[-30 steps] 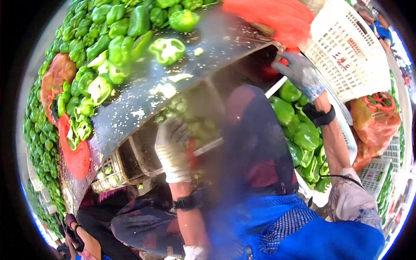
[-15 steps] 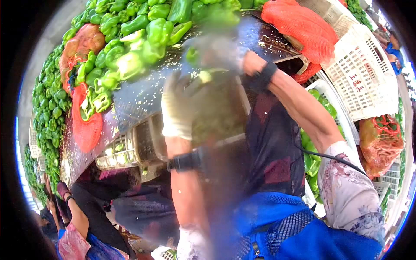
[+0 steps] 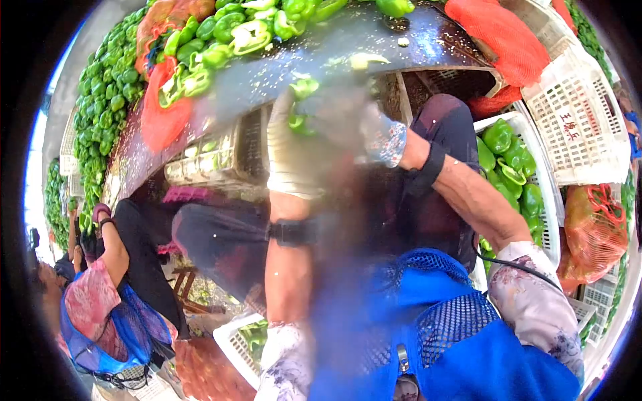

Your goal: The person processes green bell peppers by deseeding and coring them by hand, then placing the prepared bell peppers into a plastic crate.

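My left hand [image 3: 287, 150], in a pale glove, is closed around a green pepper [image 3: 305, 87] in front of the table edge. Parts of the pepper stick out beyond the fingers. Close beside it is my right hand [image 3: 382, 137], in a glove with a floral cuff. A smear across the middle of the view blurs its fingers, so whatever they hold is hidden. A pale green pepper piece [image 3: 368, 60] lies on the wet dark tabletop [image 3: 314, 43] just beyond both hands.
Green peppers [image 3: 244, 33] are heaped along the table's far side. A white crate [image 3: 550, 220] of peppers stands at my right, near a red mesh sack [image 3: 498, 40] and an upended crate [image 3: 575, 110]. Another person [image 3: 100, 307] sits at the left.
Both hands have drawn back from the tabletop toward my lap. The right hand has come down beside the left, and a green pepper now shows in the left. My view has shifted.
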Action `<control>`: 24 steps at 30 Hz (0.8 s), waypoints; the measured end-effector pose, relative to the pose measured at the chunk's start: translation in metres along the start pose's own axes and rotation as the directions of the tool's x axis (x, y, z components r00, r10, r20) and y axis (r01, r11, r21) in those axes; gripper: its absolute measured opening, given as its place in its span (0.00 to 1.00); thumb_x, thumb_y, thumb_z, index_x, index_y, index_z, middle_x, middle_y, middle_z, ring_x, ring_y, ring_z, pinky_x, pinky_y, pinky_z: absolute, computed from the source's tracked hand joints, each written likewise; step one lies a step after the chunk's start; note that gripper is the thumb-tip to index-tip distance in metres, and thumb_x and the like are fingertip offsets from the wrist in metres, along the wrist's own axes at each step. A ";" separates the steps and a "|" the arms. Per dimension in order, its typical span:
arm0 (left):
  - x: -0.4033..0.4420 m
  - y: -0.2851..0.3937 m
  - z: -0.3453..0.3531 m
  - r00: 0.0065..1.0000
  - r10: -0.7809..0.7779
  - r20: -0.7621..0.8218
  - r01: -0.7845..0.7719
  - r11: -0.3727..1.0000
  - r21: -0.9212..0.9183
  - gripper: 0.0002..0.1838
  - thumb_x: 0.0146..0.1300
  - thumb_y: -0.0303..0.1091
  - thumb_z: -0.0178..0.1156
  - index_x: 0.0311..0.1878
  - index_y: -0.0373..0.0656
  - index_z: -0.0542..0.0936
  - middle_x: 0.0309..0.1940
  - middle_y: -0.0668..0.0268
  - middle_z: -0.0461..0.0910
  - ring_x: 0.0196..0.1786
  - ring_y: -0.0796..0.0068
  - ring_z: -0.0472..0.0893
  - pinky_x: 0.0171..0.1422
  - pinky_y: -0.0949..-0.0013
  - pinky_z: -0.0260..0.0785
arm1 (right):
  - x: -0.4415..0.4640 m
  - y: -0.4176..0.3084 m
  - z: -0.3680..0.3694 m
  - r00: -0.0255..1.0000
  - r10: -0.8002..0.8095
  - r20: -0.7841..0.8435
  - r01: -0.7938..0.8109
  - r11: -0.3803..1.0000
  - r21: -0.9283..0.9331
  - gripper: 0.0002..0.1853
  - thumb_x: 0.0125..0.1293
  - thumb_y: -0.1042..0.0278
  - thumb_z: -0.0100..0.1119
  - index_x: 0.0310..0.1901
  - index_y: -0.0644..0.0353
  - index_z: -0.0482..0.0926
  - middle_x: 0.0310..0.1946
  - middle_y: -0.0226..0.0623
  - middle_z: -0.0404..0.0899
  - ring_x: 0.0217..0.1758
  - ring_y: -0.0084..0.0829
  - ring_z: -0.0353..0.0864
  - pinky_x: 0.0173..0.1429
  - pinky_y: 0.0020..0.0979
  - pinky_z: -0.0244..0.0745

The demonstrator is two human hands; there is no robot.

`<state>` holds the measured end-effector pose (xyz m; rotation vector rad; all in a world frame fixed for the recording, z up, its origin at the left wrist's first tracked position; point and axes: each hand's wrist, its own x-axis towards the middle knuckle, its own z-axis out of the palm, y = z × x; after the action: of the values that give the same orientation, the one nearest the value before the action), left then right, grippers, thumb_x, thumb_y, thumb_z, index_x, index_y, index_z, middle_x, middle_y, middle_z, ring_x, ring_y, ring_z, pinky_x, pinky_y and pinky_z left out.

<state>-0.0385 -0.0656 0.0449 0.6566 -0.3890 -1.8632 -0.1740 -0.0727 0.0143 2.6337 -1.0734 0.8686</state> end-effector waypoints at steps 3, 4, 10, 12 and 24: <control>-0.013 -0.006 -0.010 0.996 0.073 -0.052 -0.073 0.997 -0.014 0.19 0.65 0.43 0.59 0.52 0.40 0.76 0.49 0.59 0.80 0.51 0.63 0.80 0.59 0.59 0.73 | 0.006 -0.041 -0.015 0.930 0.273 0.246 -0.252 0.961 -0.113 0.15 0.64 0.69 0.50 0.51 0.63 0.76 0.53 0.42 0.75 0.56 0.37 0.74 0.64 0.37 0.67; -0.016 -0.008 -0.014 0.998 0.057 -0.020 -0.058 0.998 -0.031 0.19 0.65 0.43 0.59 0.52 0.40 0.76 0.49 0.60 0.80 0.51 0.64 0.80 0.59 0.58 0.73 | -0.005 -0.040 0.010 0.951 0.258 0.171 -0.233 0.960 -0.152 0.17 0.60 0.67 0.54 0.51 0.60 0.77 0.52 0.39 0.76 0.56 0.38 0.73 0.64 0.36 0.67; -0.016 -0.021 -0.036 0.985 0.170 0.038 -0.172 0.983 0.063 0.20 0.63 0.46 0.62 0.55 0.46 0.75 0.51 0.62 0.78 0.53 0.66 0.79 0.58 0.55 0.74 | -0.010 -0.031 0.015 0.838 0.542 0.057 -0.538 0.807 0.244 0.22 0.67 0.53 0.51 0.54 0.59 0.77 0.54 0.43 0.77 0.61 0.39 0.72 0.66 0.40 0.66; -0.012 -0.019 -0.048 0.993 0.115 0.016 -0.115 0.993 0.007 0.20 0.63 0.46 0.62 0.54 0.46 0.76 0.51 0.63 0.79 0.53 0.65 0.79 0.58 0.53 0.74 | -0.002 -0.029 -0.002 0.731 0.678 0.076 -0.606 0.594 0.528 0.22 0.70 0.50 0.49 0.53 0.60 0.78 0.54 0.44 0.78 0.61 0.38 0.74 0.65 0.41 0.68; -0.017 -0.015 -0.052 0.884 0.452 0.117 -0.408 0.625 0.665 0.24 0.61 0.36 0.58 0.61 0.45 0.71 0.56 0.59 0.72 0.57 0.66 0.75 0.59 0.64 0.72 | -0.009 -0.030 -0.010 0.908 0.157 0.388 -0.238 0.956 0.171 0.14 0.61 0.66 0.58 0.48 0.59 0.80 0.46 0.43 0.81 0.48 0.38 0.80 0.52 0.35 0.76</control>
<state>-0.0134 -0.0425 -0.0001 0.9992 -1.1225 -1.1938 -0.1632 -0.0418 0.0193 2.9933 -1.4333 0.5527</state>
